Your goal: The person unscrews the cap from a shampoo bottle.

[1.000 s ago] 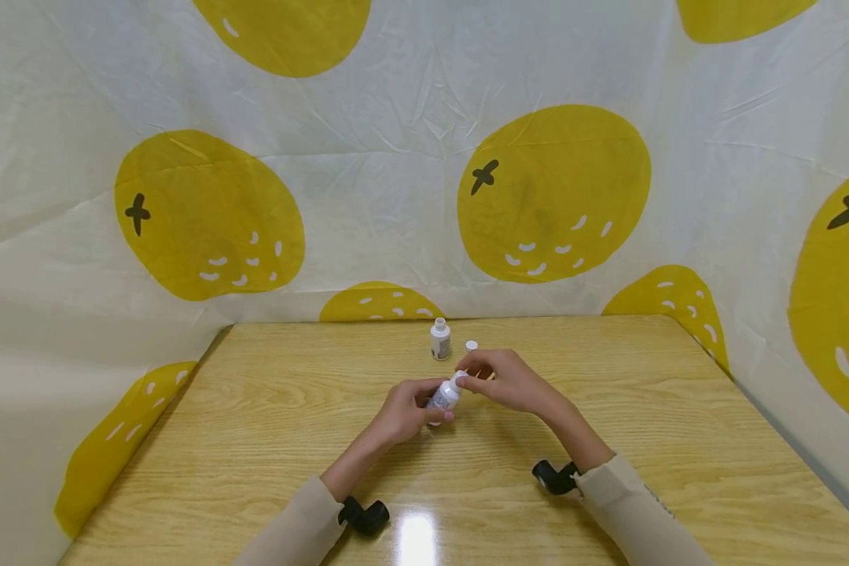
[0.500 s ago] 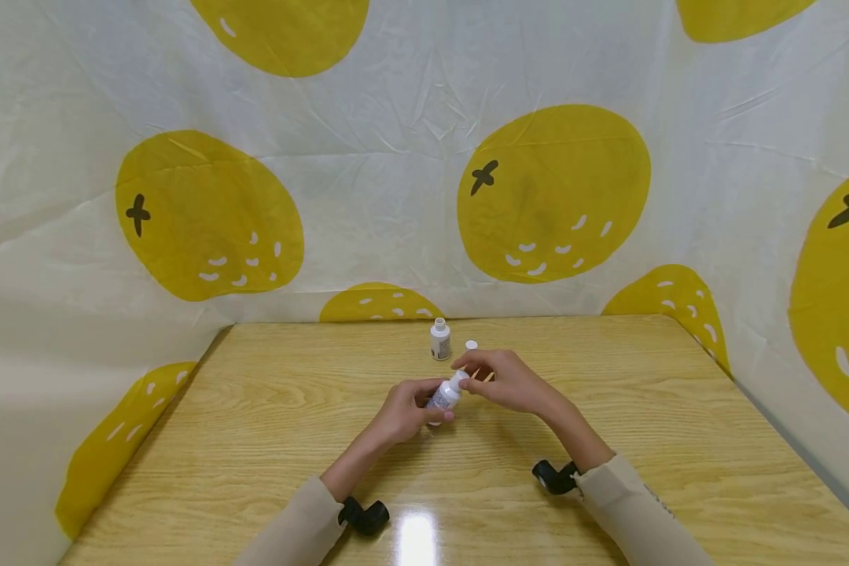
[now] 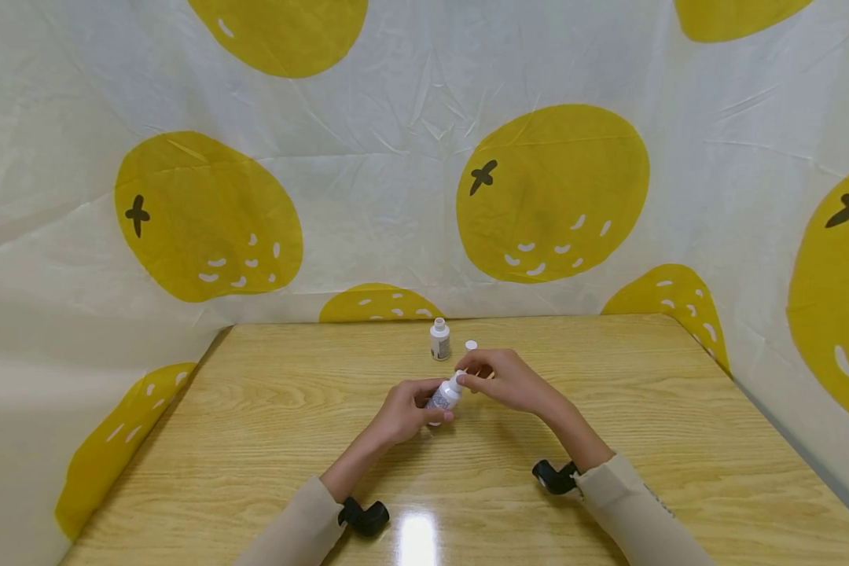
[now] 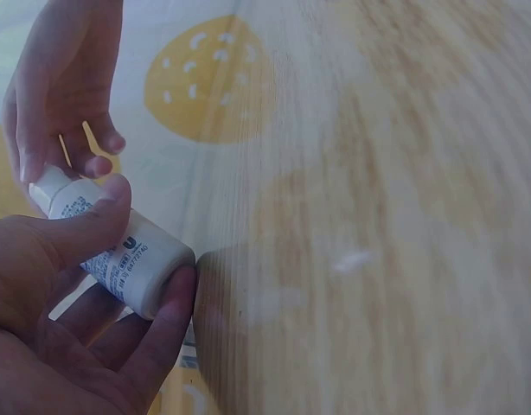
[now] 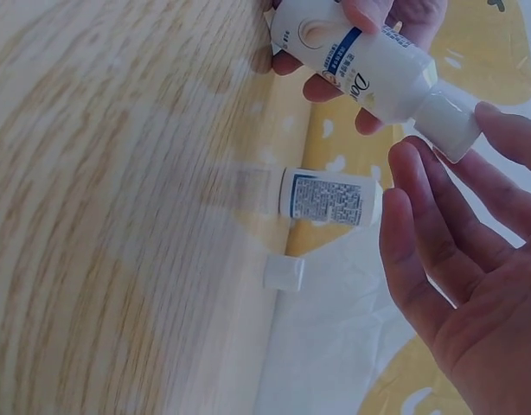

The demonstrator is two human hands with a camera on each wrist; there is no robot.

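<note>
My left hand (image 3: 402, 413) grips a small white Dove bottle (image 5: 369, 65) round its body, the thumb on the near side and fingers underneath. The bottle leans with its top toward my right hand (image 3: 501, 379). Thumb and index finger of that hand pinch the white cap (image 5: 447, 123) on the bottle's neck, while the other fingers stay loosely bent beside it. Blue print and a printed code show on the bottle's label (image 4: 131, 259) in the left wrist view.
Behind the hands, a second white bottle (image 3: 440, 343) stands upright with its neck uncapped. A loose white cap (image 3: 471, 345) sits to its right on the wooden table (image 3: 290, 393). A white cloth (image 3: 382, 204) with yellow fruit shapes hangs at the table's back edge.
The right thumb and fingers loosened round the cap half a second ago and now pinch it again, slightly shifted. My left hand and the bottle have stayed put.
</note>
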